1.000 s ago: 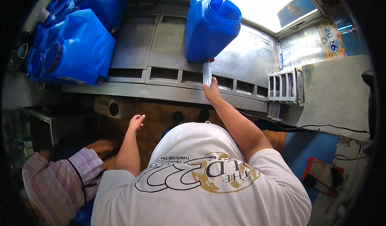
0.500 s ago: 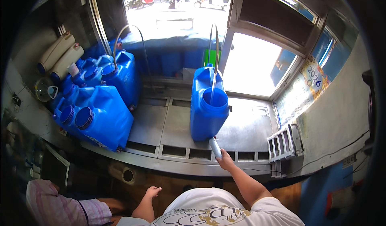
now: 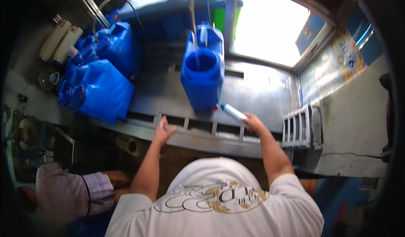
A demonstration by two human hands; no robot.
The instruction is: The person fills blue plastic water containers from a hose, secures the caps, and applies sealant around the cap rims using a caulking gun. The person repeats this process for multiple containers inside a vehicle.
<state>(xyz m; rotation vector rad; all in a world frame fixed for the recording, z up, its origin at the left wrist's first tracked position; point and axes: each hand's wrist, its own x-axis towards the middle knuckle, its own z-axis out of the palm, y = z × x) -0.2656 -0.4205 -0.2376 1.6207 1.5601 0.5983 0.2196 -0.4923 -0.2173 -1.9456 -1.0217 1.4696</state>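
Note:
A tall blue water jug [image 3: 201, 87] stands on the metal counter with its wide mouth open. Water runs into it from a thin spout [image 3: 193, 17]. At its lower front corner is a small red piece [image 3: 214, 107]. My right hand [image 3: 252, 123] is closed around a white tube with a dark teal tip [image 3: 233, 111]; that tip points at the jug's base, a little apart from it. My left hand [image 3: 164, 131] is open and empty, fingers apart, over the counter's front edge.
More blue jugs [image 3: 99, 89] crowd the counter's left end, near two beige cylinders [image 3: 55, 41]. A white slatted rack [image 3: 297, 127] is at the right. Rectangular slots line the counter's front. Someone in a checked garment [image 3: 76, 190] is at lower left.
My left hand has risen from low beside my body to the counter's front edge. My right hand has drawn the white tube back from the jug's base. The view has shifted.

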